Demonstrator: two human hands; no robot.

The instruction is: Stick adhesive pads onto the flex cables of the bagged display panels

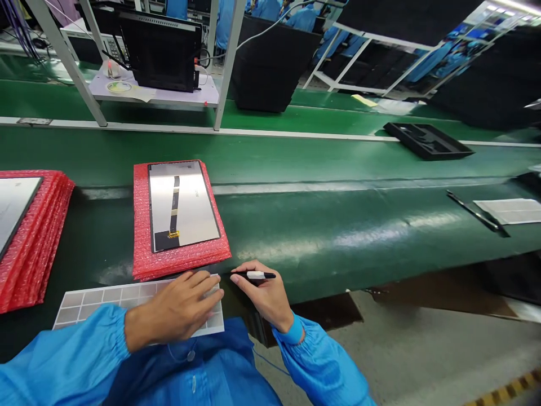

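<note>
My left hand (175, 304) lies flat on a white gridded sheet (101, 304), holding nothing, with the fingers spread over the sheet's right part. My right hand (264, 296) is shut on a black-and-white marker pen (257, 275), just right of the sheet. Directly ahead of both hands, a display panel (181, 206) with a silver back and a dark-and-gold flex strip lies on a red bubble-wrap bag (181, 265). Further left, a stack of red bubble-wrap bags (34, 248) carries another panel (12, 208).
A green bench surface (329, 242) runs across the view, its front edge curving away beside my right hand. To the right lie a long black tool (473, 210) and a white sheet (507, 211). A black tray (426, 141) sits beyond. Monitors and blue-sleeved co-workers stand further back.
</note>
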